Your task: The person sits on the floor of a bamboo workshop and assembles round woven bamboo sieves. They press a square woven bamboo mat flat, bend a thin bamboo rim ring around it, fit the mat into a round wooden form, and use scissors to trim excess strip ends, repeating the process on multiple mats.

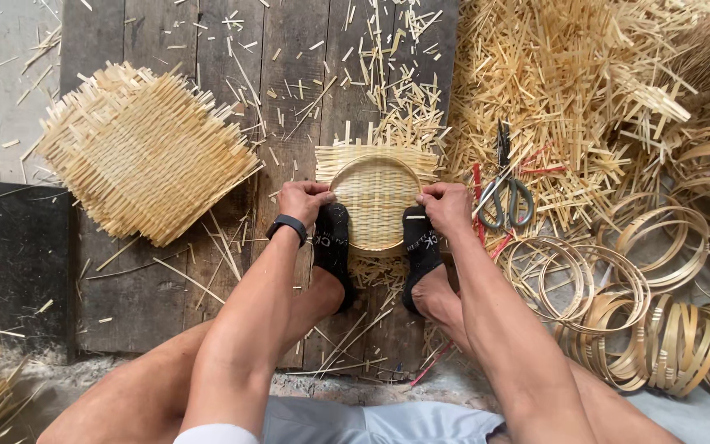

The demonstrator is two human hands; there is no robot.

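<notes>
A small round woven bamboo basket lies on dark wooden boards, with a bamboo hoop pressed into a square woven mat whose loose ends stick out at the top. My left hand grips the hoop's left rim. My right hand grips its right rim. Both my feet in black socks press on the basket's lower edge from either side. A black band sits on my left wrist.
A stack of flat woven bamboo mats lies at the left. Scissors rest to the right among bamboo offcuts. Several bamboo hoops are piled at the lower right. Splinters litter the boards.
</notes>
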